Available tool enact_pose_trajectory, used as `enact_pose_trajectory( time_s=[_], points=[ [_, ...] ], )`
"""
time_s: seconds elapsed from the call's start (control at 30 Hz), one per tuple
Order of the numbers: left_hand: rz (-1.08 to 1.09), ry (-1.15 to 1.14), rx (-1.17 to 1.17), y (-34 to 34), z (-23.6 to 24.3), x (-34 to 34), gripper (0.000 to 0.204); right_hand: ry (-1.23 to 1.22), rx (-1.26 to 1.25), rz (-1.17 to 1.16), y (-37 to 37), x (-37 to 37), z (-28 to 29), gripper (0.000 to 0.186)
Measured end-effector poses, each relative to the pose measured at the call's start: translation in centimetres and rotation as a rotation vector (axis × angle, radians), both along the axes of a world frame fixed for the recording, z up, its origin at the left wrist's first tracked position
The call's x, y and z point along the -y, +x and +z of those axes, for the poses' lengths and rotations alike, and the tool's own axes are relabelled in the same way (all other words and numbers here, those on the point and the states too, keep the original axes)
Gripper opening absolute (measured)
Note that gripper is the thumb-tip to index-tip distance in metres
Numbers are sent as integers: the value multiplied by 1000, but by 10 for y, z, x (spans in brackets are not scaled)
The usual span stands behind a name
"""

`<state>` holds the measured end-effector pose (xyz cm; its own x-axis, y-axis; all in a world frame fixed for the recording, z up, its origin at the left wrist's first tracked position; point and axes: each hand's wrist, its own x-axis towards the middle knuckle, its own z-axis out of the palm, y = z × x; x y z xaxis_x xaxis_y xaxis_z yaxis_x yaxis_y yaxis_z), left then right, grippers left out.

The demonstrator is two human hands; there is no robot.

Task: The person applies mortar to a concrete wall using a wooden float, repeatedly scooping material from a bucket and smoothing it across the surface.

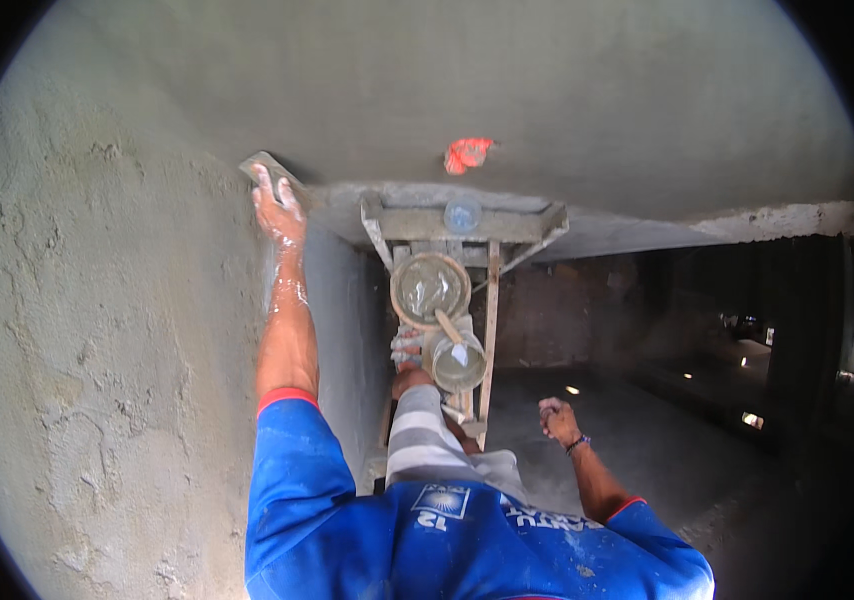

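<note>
My left arm is raised to the inner corner of the plastered walls. My left hand point(278, 207), streaked with pale plaster, is closed on a flat grey rectangular pad point(269, 168) pressed to the wall; its exact kind is unclear. Rough plaster covers the left wall point(97, 330), while the wall ahead point(567, 90) looks smoother. Out to the right, away from the walls, my right hand point(558, 420) hangs with its fingers curled in, and I see nothing in it.
Below stands a wooden scaffold point(493, 340) carrying a round basin point(394, 290) of grey liquid. Beside it is a smaller bucket point(480, 378) with a wooden-handled tool point(449, 328). A clear round container point(462, 214) rests farther off. Something orange-red point(467, 154) is set in the wall. The floor point(637, 420) lies lower, dimly lit.
</note>
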<state>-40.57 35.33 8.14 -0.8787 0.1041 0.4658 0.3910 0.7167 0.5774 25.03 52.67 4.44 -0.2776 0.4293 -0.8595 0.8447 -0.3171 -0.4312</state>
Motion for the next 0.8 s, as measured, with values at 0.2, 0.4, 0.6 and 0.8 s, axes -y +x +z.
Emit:
enact_pose_trajectory(
  time_s=[0.2, 0.4, 0.6, 0.8],
  points=[
    [-371, 241, 431, 209, -60, 8, 77, 24, 22, -128, 13, 23, 5, 24],
    [-229, 767, 1520, 367, -45, 8, 64, -40, -84, -80, -36, 43, 23, 24],
    [-644, 997, 1844, 390, 1, -16, 50, -567, -445, -497, -93, 43, 50, 31],
    [-946, 938, 1767, 325, 50, -50, 56, -1034, -1037, -608, -142, 22, 70, 58]
  ],
)
